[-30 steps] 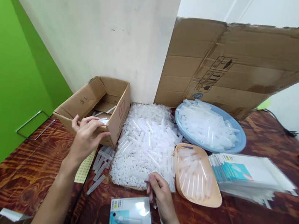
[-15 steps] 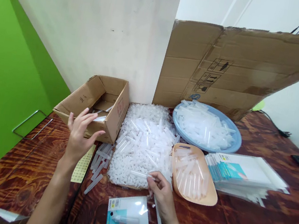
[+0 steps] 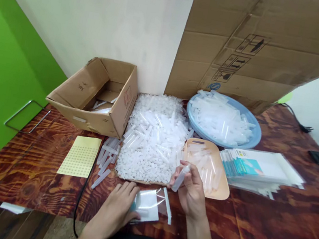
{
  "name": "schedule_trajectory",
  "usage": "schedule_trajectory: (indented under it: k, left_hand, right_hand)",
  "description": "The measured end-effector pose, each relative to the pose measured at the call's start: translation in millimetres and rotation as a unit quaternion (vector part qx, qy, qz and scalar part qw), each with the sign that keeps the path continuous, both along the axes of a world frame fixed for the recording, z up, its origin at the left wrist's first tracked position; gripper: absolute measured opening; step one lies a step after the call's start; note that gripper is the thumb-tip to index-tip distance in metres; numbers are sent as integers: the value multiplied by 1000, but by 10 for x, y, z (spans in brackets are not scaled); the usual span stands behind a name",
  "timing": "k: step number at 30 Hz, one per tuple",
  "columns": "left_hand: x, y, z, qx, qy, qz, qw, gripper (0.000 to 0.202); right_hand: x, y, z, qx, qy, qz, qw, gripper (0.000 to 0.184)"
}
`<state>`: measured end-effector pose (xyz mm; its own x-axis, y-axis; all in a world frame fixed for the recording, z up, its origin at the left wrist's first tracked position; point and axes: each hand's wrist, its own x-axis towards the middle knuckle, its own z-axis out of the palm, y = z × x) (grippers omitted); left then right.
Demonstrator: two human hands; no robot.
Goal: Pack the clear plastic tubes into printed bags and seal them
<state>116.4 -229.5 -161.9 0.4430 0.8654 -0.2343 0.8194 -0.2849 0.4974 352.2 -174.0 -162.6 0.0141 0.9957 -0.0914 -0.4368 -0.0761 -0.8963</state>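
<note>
My left hand (image 3: 122,201) is closed on the left end of a clear plastic bag (image 3: 150,206), with its thumb along the near side. Inside the bag are a white and teal card and a tube, partly covered by my fingers. The bag lies at the table's front, its flap strip pointing right. In my right hand (image 3: 194,193) a small translucent plastic tube (image 3: 180,179) is pinched between thumb and fingers, tilted, just above the front right corner of a shallow box (image 3: 133,180) heaped with small white and clear plastic parts.
A peach tray (image 3: 220,194) of tubes and a blue basin (image 3: 254,142) of tubes stand right of the heap. Stacked card bags (image 3: 261,170) lie farther right. On the left are a cardboard box (image 3: 97,121), a yellow sticker sheet (image 3: 79,157), loose tubes (image 3: 102,176) and a black cable (image 3: 80,204).
My left hand has come down from the cardboard box onto the bag. My right hand has moved right and raised the tube, turning it from lying sideways to tilted up. The view has tipped downward.
</note>
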Motion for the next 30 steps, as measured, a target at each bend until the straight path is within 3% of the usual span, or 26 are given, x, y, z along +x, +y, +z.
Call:
schedule_trajectory:
  k: [3, 6, 8, 11, 14, 19, 22, 25, 27, 30]
  left_hand:
    - [-46, 26, -134, -53, 10, 11, 998, 59]
    - [-201, 98, -133, -94, -39, 7, 995, 46]
    - [-296, 151, -65, -124, -84, 13, 989, 34]
    - [-371, 226, 70, -182, -137, 44, 973, 38]
    - [-355, 285, 161, -213, -170, 60, 960, 48]
    - [-229, 326, 178, -242, -231, 70, 940, 60]
    - [-172, 325, 164, -250, -271, 80, 926, 63]
    - [-147, 320, 160, -244, -267, 98, 927, 56]
    - [-141, 320, 156, -238, -252, 108, 932, 53]
    - [-137, 326, 141, -234, -251, 110, 933, 56]
  right_hand:
    - [100, -1, 13, 15, -169, 18, 985, 38]
    - [224, -3, 60, 60, -325, 10, 944, 21]
    - [286, -22, 100, 81, -361, 11, 929, 16]
    - [304, -88, 145, 80, -341, 54, 935, 17]
    - [212, -173, 158, 39, -247, 92, 964, 15]
    - [-85, -266, 80, -17, -119, 106, 987, 31]
    - [-221, -274, 20, -20, -106, 81, 991, 38]
    - [-250, -243, 40, 38, -182, 77, 980, 20]
    - [-224, -210, 98, 94, -250, 112, 957, 10]
    - [-176, -171, 179, 147, -301, 182, 925, 22]
